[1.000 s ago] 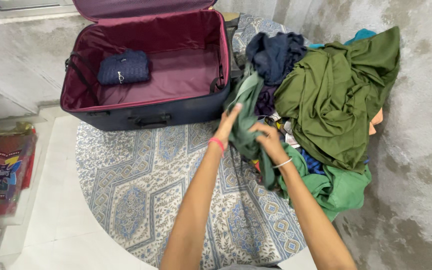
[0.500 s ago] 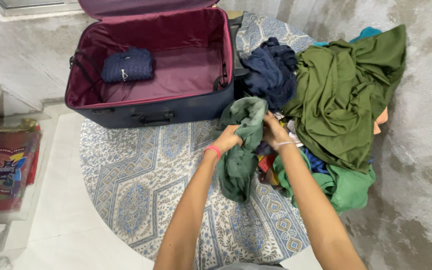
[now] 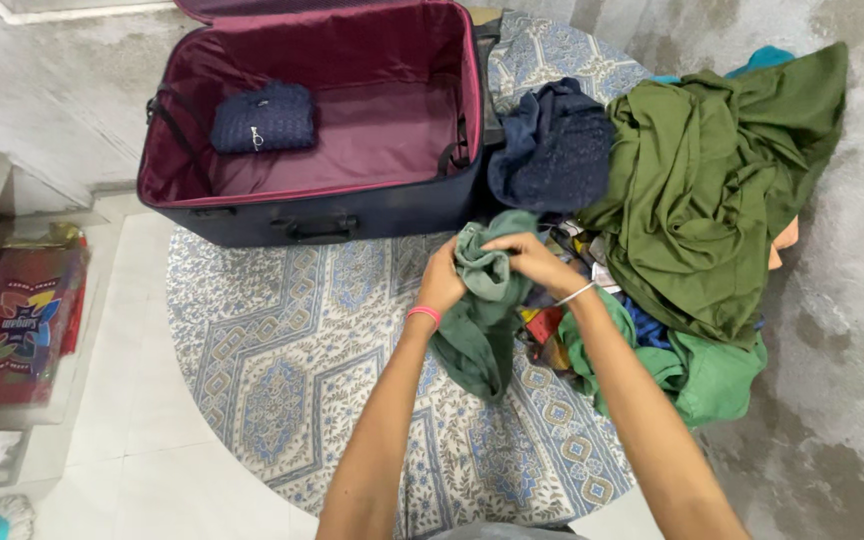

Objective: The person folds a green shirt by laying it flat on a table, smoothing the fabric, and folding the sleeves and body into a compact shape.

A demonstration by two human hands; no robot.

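Head view shows the left hand [image 3: 442,285] and right hand [image 3: 529,260], fingers clenched on the green cloth [image 3: 477,320], which hangs straight down between them.

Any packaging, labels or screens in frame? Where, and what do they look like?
Printed bag: far left on the floor, flat, rectangular, red with multicoloured print, under clear wrap.
Tag: small, pale, on the folded navy garment inside the open suitcase.
No screens or signs.
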